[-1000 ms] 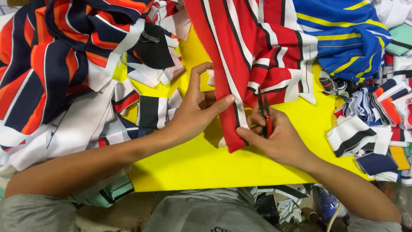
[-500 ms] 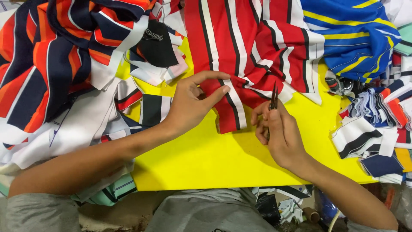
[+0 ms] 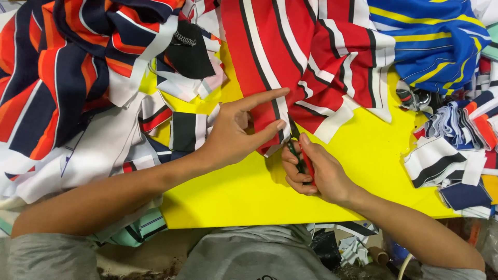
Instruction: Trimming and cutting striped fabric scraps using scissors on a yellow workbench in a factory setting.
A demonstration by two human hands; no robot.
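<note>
A: We log the left hand (image 3: 231,132) pinching the lower edge of the red striped fabric (image 3: 290,57), thumb under, forefinger stretched out along the white band, holding that edge taut over the yellow worktop (image 3: 363,171).

B: Agreed. The right hand (image 3: 311,173) is clenched round small snips (image 3: 301,158) with a green and red grip; the blades point up at the hem just below the left thumb. We cannot tell whether the blades are parted or closed, they are too small and half covered by the fingers.

A: Where does the fabric lie?

B: Its bulk lies at the top centre of the worktop, with the lower corner pulled down toward us and the snips touching or just beside that corner.

A: Progress, as we judge it: trimming looks well underway overall. A stack of striped cut pieces (image 3: 446,155) sits to the right, and loose white and striped offcuts (image 3: 176,124) lie left of the hands.

B: This piece, though, seems early in its own trim. Only the one corner is under the blades, and the rest of the hem shows no work we can make out.

A: More remains beyond it: an orange and navy heap (image 3: 57,67) at left and a blue and yellow garment (image 3: 430,41) at upper right.
</note>
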